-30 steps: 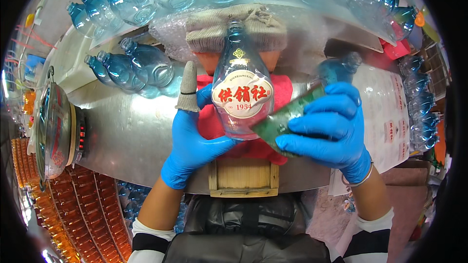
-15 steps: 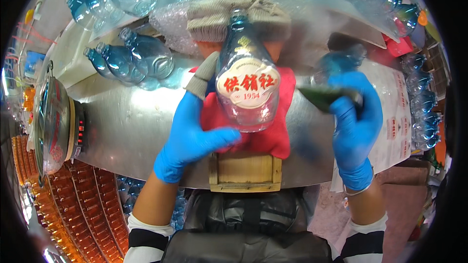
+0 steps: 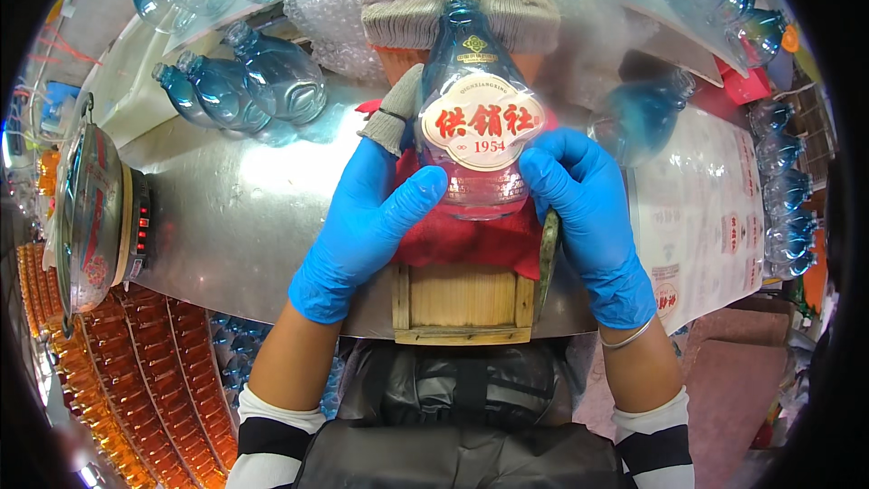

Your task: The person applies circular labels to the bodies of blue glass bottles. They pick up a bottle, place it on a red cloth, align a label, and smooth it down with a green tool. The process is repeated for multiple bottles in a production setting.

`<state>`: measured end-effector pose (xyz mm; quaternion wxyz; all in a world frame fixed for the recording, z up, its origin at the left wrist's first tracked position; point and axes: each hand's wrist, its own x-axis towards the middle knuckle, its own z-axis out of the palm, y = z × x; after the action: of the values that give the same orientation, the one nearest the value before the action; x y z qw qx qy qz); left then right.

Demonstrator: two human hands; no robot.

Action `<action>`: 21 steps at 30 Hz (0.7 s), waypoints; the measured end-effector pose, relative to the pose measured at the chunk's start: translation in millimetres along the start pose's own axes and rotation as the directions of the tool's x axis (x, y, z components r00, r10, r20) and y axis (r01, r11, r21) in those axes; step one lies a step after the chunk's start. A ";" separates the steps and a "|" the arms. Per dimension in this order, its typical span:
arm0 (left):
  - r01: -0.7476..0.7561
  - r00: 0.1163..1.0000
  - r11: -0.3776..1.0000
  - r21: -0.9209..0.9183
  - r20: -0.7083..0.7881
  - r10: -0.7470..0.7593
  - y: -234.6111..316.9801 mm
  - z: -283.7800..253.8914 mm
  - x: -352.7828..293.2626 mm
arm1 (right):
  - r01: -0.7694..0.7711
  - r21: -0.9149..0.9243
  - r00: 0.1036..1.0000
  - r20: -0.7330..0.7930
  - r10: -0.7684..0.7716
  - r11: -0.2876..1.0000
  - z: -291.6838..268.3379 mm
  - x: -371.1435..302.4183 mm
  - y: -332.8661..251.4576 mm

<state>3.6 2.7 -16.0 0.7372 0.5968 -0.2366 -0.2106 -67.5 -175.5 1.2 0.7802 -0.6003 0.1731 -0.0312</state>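
A clear glass bottle (image 3: 471, 183), tinted blue at its neck, lies tilted on a red cloth (image 3: 444, 244), its neck pointing away. A cream label with red characters (image 3: 480, 122) covers its front. My left hand (image 3: 367, 204), in a blue glove with a grey knit sleeve over one finger, grips the bottle's left side, thumb near its lower left edge. My right hand (image 3: 588, 204), also gloved, is closed with thumb and index finger at the label's right edge. A flat dark green piece (image 3: 549, 249) sticks out below its fingers, seen edge-on; most of it is hidden.
A wooden block (image 3: 463, 299) supports the red cloth; folded grey knit cloth (image 3: 462, 14) props the neck. Blue-tinted bottles (image 3: 281, 77) lie at left; another (image 3: 643, 118) lies at right beside label sheets (image 3: 697, 208). A round glass-lidded appliance (image 3: 95, 217) stands at far left.
My right hand has moved left to the label's right edge, turning the green piece edge-on. The bottle and my left hand have shifted slightly right and away. The bottle at right now lies still.
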 end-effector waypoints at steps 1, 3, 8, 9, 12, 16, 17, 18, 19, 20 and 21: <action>0.002 1.000 1.000 0.015 -0.015 -0.002 -0.9 -0.1 -0.3 | -0.006 0.022 1.000 0.006 0.005 1.000 -1.3 0.6 1.4; 0.006 0.999 0.999 0.045 -0.044 -0.004 -2.8 -1.2 -1.4 | 0.017 0.075 0.999 0.026 -0.019 0.997 -1.6 -0.3 4.4; -0.017 1.000 0.995 0.101 0.028 0.014 -4.5 -5.5 -1.3 | 0.124 0.050 0.984 0.125 -0.129 0.991 -7.8 -3.7 12.8; -0.003 1.000 0.992 0.129 0.017 0.001 -3.1 -4.6 -1.5 | 0.112 0.078 0.985 0.126 -0.121 0.991 -8.8 -3.1 13.0; 0.004 1.000 0.991 0.136 0.023 -0.008 -1.0 -3.2 -1.1 | 0.025 0.212 0.999 -0.052 -0.015 0.977 -31.1 -1.3 22.1; -0.063 0.995 0.998 0.016 0.076 0.062 -5.7 -9.9 2.0 | 0.262 0.147 0.920 -0.337 -0.201 0.954 -4.9 -22.1 0.6; -0.056 0.996 0.998 -0.024 0.064 0.058 -5.3 -10.3 4.7 | 0.351 -0.002 0.880 -0.342 -0.330 0.936 3.9 -33.9 -9.2; -0.062 0.997 0.997 -0.038 0.050 0.064 -6.3 -10.7 4.9 | 0.446 -0.284 0.837 -0.205 -0.508 0.849 8.1 -43.5 -16.3; -0.066 0.997 0.996 -0.053 0.043 0.068 -7.6 -9.4 5.8 | 0.615 -0.583 0.712 0.121 -0.692 0.531 1.9 -47.0 -18.7; -0.071 0.997 0.995 -0.068 0.034 0.074 -8.6 -8.4 7.1 | 0.700 -0.704 0.591 0.477 -0.650 0.119 -2.1 -49.4 -29.1; -0.090 0.996 0.993 -0.082 0.014 0.092 -6.7 -6.1 5.0 | 0.691 -0.721 0.521 0.543 -0.658 -0.047 4.4 -51.1 -30.1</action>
<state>11.1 3.1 -23.2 0.7676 0.5530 -0.2613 -0.1915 -109.4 -166.7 42.6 0.2056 -0.9155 -0.1696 -0.3014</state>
